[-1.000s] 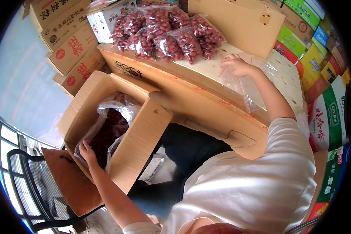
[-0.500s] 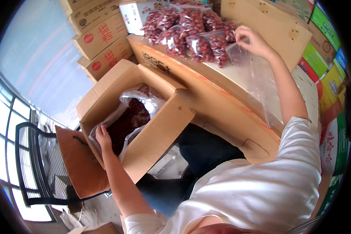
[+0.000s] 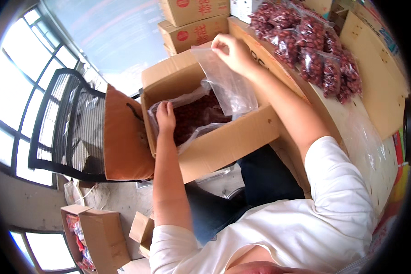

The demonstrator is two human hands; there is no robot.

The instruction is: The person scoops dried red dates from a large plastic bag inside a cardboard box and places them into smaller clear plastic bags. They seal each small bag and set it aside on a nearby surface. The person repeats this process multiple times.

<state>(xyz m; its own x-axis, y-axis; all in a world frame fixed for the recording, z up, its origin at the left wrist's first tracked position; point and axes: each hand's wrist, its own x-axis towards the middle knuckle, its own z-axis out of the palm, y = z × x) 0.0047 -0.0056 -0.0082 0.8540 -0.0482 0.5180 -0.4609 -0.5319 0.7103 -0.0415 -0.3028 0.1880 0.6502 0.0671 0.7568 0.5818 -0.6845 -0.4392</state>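
An open cardboard box (image 3: 228,145) stands before me, lined with a clear plastic liner (image 3: 194,97). Dark red dried fruits, which look like red dates (image 3: 192,116), lie inside it. My left hand (image 3: 165,119) is at the left side of the box, its fingers closed on the liner's edge. Above the far right of the box, my right hand (image 3: 232,54) pinches the top edge of a clear zip bag (image 3: 221,77). The bag looks flat and hangs down over the liner and the fruit.
Several filled bags of red dates (image 3: 311,34) sit on the worktop (image 3: 356,116) at right, near loose clear plastic (image 3: 367,141). Cartons (image 3: 194,34) are stacked behind. A chair (image 3: 73,137) with an orange-brown cushion (image 3: 125,141) stands left. Another open box (image 3: 106,237) lies lower left.
My right hand has carried the clear zip bag leftward from the worktop to above the box. My left hand stays at the liner's edge. The view has turned toward the left.
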